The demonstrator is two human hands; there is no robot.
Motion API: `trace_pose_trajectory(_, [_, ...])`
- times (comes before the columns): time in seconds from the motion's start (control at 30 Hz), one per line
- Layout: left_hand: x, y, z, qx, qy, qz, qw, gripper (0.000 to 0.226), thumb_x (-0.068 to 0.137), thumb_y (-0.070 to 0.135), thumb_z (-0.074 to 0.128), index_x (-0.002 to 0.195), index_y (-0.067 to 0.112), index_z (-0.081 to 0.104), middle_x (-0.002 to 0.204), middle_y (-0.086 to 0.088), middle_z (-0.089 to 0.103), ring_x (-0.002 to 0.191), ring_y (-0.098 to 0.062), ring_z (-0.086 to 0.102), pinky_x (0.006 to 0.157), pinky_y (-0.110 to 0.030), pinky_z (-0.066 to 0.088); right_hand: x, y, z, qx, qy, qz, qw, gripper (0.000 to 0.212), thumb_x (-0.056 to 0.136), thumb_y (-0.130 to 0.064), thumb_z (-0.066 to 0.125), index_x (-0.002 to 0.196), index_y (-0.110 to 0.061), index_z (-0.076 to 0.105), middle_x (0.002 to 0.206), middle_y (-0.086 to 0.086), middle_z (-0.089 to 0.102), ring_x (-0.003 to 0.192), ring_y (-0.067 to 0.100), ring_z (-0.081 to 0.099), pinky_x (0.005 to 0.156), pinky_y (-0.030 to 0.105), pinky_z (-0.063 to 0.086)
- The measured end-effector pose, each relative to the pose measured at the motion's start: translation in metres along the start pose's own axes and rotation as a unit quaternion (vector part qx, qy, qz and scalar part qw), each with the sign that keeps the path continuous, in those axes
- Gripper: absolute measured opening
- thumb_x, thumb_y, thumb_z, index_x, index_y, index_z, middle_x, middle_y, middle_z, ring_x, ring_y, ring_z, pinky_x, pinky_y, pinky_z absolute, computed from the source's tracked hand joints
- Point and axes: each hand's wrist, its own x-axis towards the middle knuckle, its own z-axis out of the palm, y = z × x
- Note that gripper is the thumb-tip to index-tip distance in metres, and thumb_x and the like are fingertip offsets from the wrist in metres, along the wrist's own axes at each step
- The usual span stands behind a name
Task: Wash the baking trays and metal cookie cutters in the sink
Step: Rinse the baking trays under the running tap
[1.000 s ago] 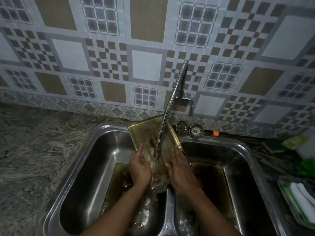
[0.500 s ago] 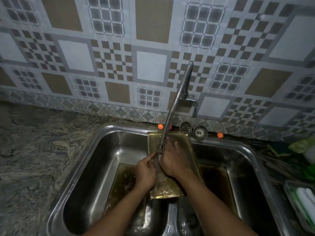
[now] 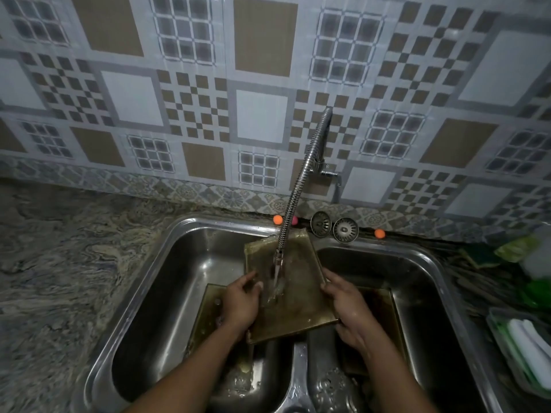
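Holding: baking tray (image 3: 295,302), rigid, wet, likely slippery, under tap (image 3: 293,201).
Left hand (image 3: 241,302): I see fingers curled on left rim.
Right hand (image 3: 346,305): fingers clasp right rim; best hold.

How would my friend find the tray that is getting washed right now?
Find the steel double sink under the tiled wall, then follow the bendy silver tap down to its water. The water lands on a brownish flat tray, tilted over the divider and held by the left hand and right hand. Other trays lie flat in the basins.
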Motion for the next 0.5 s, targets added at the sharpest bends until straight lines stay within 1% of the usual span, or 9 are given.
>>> trace_pose_trajectory(0.07, [-0.001, 0.004, -0.001, 0.085, -0.013, 0.028, 0.996, 0.045, 0.092, 0.024, 0.066, 0.136, 0.020, 0.056, 0.137, -0.008, 0.057, 0.125, -0.026, 0.055, 0.103, -0.036, 0.046, -0.005, 0.002, 0.011, 0.010, -0.002, -0.045, 0.999, 0.037, 0.101, -0.005, 0.042, 0.123, -0.030, 0.056, 0.111, 0.004, 0.070, 0.098, 0.023, 0.070, 0.084, 0.041, 0.058])
trace_pose_trajectory(0.13, [-0.003, 0.011, -0.001, 0.164, -0.013, 0.066, 0.984, 0.052, 0.088, 0.034, 0.070, 0.137, 0.023, 0.055, 0.148, -0.008, 0.043, 0.136, -0.029, 0.043, 0.111, -0.038, 0.038, -0.005, 0.010, 0.026, -0.062, 0.011, -0.096, 0.993, 0.045, 0.100, -0.004, 0.044, 0.135, -0.032, 0.046, 0.112, -0.001, 0.068, 0.093, 0.013, 0.070, 0.075, 0.026, 0.058])
trace_pose_trajectory(0.17, [-0.004, 0.015, -0.001, 0.157, -0.015, 0.088, 0.984, 0.054, 0.088, 0.036, 0.070, 0.137, 0.024, 0.055, 0.151, -0.007, 0.039, 0.138, -0.027, 0.040, 0.114, -0.039, 0.035, -0.005, 0.015, 0.034, -0.103, 0.014, -0.121, 0.987, 0.048, 0.100, -0.004, 0.046, 0.139, -0.030, 0.042, 0.115, -0.001, 0.067, 0.093, 0.009, 0.069, 0.075, 0.021, 0.056])
trace_pose_trajectory(0.23, [-0.007, 0.030, -0.001, 0.050, -0.066, 0.107, 0.991, 0.049, 0.091, 0.033, 0.066, 0.138, 0.027, 0.053, 0.143, -0.001, 0.051, 0.128, -0.017, 0.051, 0.111, -0.039, 0.041, -0.007, 0.027, 0.046, -0.211, 0.020, -0.197, 0.957, 0.053, 0.099, -0.005, 0.048, 0.144, -0.029, 0.035, 0.130, -0.001, 0.060, 0.107, 0.004, 0.062, 0.086, 0.015, 0.051])
trace_pose_trajectory(0.3, [-0.012, 0.046, 0.002, -0.072, -0.124, 0.069, 0.987, 0.043, 0.098, 0.024, 0.057, 0.139, 0.032, 0.048, 0.124, 0.001, 0.066, 0.109, -0.011, 0.063, 0.098, -0.035, 0.051, -0.013, 0.039, 0.057, -0.292, 0.002, -0.251, 0.923, 0.056, 0.098, -0.011, 0.048, 0.148, -0.031, 0.032, 0.138, -0.008, 0.052, 0.121, 0.000, 0.052, 0.098, 0.017, 0.045])
trace_pose_trajectory(0.37, [-0.017, 0.056, 0.003, -0.125, -0.118, 0.043, 0.984, 0.037, 0.099, 0.013, 0.052, 0.133, 0.027, 0.054, 0.104, -0.002, 0.070, 0.089, -0.013, 0.066, 0.079, -0.028, 0.056, -0.016, 0.050, 0.065, -0.330, -0.022, -0.275, 0.903, 0.061, 0.095, -0.017, 0.048, 0.151, -0.033, 0.030, 0.141, -0.014, 0.050, 0.126, -0.004, 0.047, 0.102, 0.017, 0.041])
trace_pose_trajectory(0.4, [-0.018, 0.055, 0.003, -0.126, -0.107, 0.047, 0.985, 0.037, 0.099, 0.009, 0.051, 0.133, 0.023, 0.056, 0.102, -0.004, 0.071, 0.088, -0.015, 0.067, 0.078, -0.027, 0.055, -0.018, 0.053, 0.069, -0.342, -0.034, -0.282, 0.896, 0.062, 0.094, -0.021, 0.048, 0.151, -0.034, 0.028, 0.145, -0.017, 0.045, 0.130, -0.005, 0.043, 0.105, 0.016, 0.038])
trace_pose_trajectory(0.43, [-0.020, 0.053, 0.003, -0.110, -0.099, 0.064, 0.987, 0.040, 0.098, 0.007, 0.051, 0.134, 0.022, 0.055, 0.106, -0.004, 0.071, 0.093, -0.016, 0.067, 0.082, -0.028, 0.054, -0.017, 0.057, 0.071, -0.356, -0.044, -0.284, 0.889, 0.063, 0.093, -0.024, 0.048, 0.151, -0.035, 0.027, 0.149, -0.019, 0.040, 0.134, -0.006, 0.038, 0.108, 0.018, 0.035])
trace_pose_trajectory(0.5, [-0.021, 0.048, 0.001, -0.059, -0.087, 0.113, 0.988, 0.056, 0.095, 0.002, 0.052, 0.144, 0.030, 0.044, 0.120, 0.001, 0.067, 0.109, -0.013, 0.063, 0.093, -0.025, 0.049, -0.018, 0.058, 0.071, -0.363, -0.071, -0.287, 0.884, 0.060, 0.092, -0.026, 0.048, 0.150, -0.032, 0.032, 0.152, -0.018, 0.036, 0.137, -0.004, 0.033, 0.114, 0.026, 0.034])
